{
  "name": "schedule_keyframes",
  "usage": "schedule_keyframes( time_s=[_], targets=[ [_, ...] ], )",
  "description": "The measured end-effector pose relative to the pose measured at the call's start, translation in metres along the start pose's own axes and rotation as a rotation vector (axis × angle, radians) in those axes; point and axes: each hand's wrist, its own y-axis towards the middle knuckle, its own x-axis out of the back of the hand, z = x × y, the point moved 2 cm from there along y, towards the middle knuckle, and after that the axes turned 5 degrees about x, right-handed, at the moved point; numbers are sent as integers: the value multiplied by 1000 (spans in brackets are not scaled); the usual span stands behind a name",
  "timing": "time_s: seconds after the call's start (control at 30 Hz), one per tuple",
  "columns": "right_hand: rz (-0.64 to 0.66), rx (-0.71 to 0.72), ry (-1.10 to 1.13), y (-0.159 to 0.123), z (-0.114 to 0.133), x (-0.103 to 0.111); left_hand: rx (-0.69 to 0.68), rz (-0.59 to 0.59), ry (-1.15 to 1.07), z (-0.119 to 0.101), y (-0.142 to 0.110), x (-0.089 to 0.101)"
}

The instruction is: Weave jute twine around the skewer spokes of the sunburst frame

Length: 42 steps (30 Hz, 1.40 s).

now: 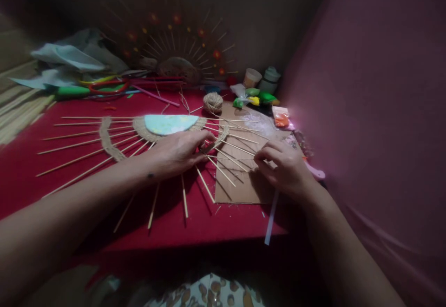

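Over red cloth [240, 225], left hand [181, 151] pinches stick fan [170, 124], right hand [284, 166] twine [237, 159].

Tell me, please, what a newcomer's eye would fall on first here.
Probably the pale blue half-round at the top middle of a fan of thin sticks over red cloth. Next, the left hand on that fan and the right hand over the cardboard. Behind, in dimness, a similar fan bears red dots.
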Motion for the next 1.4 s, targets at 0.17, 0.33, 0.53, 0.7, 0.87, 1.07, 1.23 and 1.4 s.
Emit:
schedule_keyframes(
  time_s=[0.17,0.33,0.53,0.7,0.87,1.07,1.23,1.4],
  targets=[
    [18,13,-75,7,-11,2,-26,4,23,3,-1,-5],
    [-3,-17,-85,17,-18,0,-27,18,38,1,-2,-7],
    [-26,-157,-31,36,-24,-6,-40,47,28,-1,-3,-6],
    [10,-273,-31,45,-30,-24,-37,115,8,-5,-7,-2],
    [19,-337,-118,44,-24,-40,-25,144,11,-3,-12,-2],
    [49,-308,-215,39,-11,-48,-116,198,75,4,-16,5],
    [68,-339,-228,34,-11,-52,-156,204,130,-1,-7,10],
    [86,-362,-208,36,-13,-53,42,115,273,-24,6,4]
  ],
)
